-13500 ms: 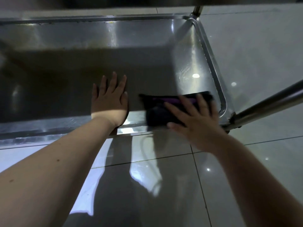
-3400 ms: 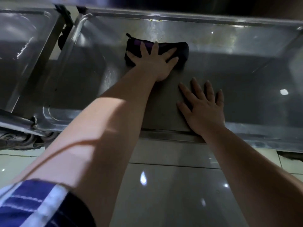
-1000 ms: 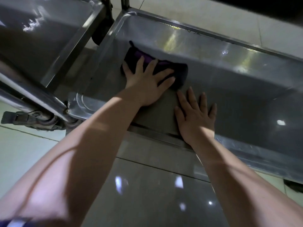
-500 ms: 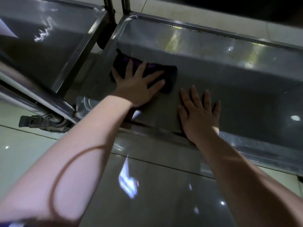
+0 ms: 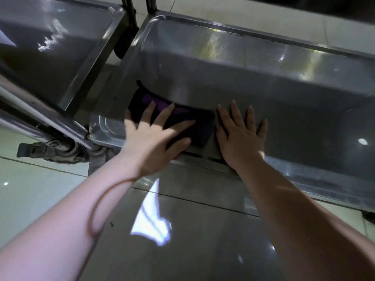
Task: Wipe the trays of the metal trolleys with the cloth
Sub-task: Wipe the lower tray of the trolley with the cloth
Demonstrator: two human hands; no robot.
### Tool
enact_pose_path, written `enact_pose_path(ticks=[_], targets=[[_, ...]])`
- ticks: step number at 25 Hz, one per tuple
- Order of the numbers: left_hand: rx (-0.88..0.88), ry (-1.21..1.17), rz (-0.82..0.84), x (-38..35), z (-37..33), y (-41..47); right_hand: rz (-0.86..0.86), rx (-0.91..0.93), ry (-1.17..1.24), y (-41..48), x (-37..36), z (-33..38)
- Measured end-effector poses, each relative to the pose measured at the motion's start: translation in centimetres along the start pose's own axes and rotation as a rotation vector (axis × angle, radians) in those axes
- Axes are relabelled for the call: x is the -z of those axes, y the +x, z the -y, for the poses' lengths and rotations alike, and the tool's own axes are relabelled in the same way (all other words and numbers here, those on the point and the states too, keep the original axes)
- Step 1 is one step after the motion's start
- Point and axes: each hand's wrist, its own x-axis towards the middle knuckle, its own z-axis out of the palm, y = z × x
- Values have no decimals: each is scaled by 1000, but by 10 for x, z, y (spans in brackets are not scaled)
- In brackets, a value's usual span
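Pressing down from above, the left hand (image 5: pixel 154 138) lies flat on the cloth (image 5: pixel 200 130), fingers straight and spread wide, the thumb out near the front rim. Nothing is pinched or gripped; the palm and fingers simply bear on the fabric. The cloth is dark, soft and folded into a rough oblong, with purple patches showing between and beyond the fingertips. It sits on the floor of the tray (image 5: pixel 243 57), in the near left corner, close to the front rim.

The right hand (image 5: pixel 241 134) rests flat on the bare metal just to the right of the cloth, its thumb side at the cloth's edge. Its fingers are straight and slightly fanned, holding nothing, with the wrist crossing the front rim.

The tray is brushed steel, a shallow rectangle with sloped walls, rounded corners and a rolled lip. Yellowish streaks (image 5: pixel 211 45) mark the far wall, and the metal gives dull, smeared reflections. A second steel tray (image 5: pixel 56 37) of the same shape stands just to the left, apart from the first by a narrow gap where two round upright posts (image 5: pixel 151 5) rise. Below the near left corner is a grey caster (image 5: pixel 54 151) with a flat brake tab. Glossy floor tiles (image 5: pixel 203 240) lie underneath, mirroring a bright patch of light.
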Motion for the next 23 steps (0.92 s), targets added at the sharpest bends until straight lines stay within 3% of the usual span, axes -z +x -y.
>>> enact_pose_path(ticks=[6, 11, 15, 18, 23], targets=[[156, 110, 46, 9, 47, -40, -39, 4, -5, -4, -1, 3], [130, 2, 10, 10, 36, -52, -96, -25, 40, -6, 3, 15], [111, -34, -31, 4, 37, -51, -34, 4, -23, 0, -4, 19], [113, -60, -28, -1, 39, -17, -34, 3, -51, 1, -7, 18], [171, -149, 90, 5, 45, 121, -20, 27, -77, 0, -6, 19]])
